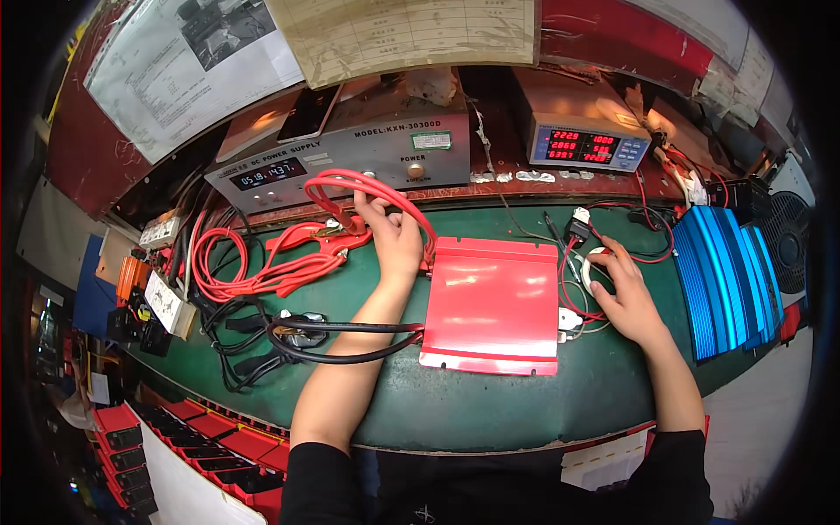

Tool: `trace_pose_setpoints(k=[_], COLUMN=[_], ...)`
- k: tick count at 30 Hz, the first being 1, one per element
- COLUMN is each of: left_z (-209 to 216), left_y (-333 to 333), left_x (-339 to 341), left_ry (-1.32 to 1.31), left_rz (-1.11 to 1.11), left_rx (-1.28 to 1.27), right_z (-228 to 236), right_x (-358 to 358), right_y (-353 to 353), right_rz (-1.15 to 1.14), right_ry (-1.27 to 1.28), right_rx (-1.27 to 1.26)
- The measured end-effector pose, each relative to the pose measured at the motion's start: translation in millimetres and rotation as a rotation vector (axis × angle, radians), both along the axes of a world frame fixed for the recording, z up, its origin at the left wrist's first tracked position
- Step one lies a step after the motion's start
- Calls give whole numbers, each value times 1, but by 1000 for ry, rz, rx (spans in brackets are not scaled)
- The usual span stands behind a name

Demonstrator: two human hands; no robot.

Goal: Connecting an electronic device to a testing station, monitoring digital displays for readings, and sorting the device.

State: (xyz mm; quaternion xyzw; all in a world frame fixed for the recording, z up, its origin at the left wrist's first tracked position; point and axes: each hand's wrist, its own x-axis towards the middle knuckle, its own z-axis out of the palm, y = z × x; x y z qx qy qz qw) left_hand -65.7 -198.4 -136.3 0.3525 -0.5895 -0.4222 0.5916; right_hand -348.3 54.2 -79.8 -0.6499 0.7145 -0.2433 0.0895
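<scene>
A flat red metal box lies on the green bench mat between my forearms. Thick red cables and black cables leave its left side. My left hand reaches past the red cable loop to the front of the grey power supply. Its fingers are curled beside a red clamp, and what the tips grip is hidden. To the right of the box, my right hand has thumb and fingers around a white curved piece among thin wires. A black plug sits just behind it.
A power meter with red digits stands at the back right. Blue finned housings occupy the right end. Coiled red leads and black clamps lie at left. A phone rests on the supply. Red units stand below the bench.
</scene>
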Motion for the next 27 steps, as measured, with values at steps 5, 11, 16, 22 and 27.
trace_pose_setpoints(k=[5, 11, 16, 22, 27], left_z=[2, 1, 1, 2, 3], left_y=[2, 2, 1, 1, 2], left_x=[1, 0, 0, 0, 1], left_ry=[6, 0, 5, 12, 3], left_rz=[-16, -12, -8, -14, -14], left_rx=[18, 23, 16, 16, 8], right_z=[0, -1, 0, 0, 2], right_x=[0, 0, 0, 0, 1], right_y=[0, 0, 0, 0, 0], right_rz=[-9, -9, -10, -8, -6], right_ry=[-13, -12, -2, -8, -7], right_rx=[5, 5, 3, 8, 21])
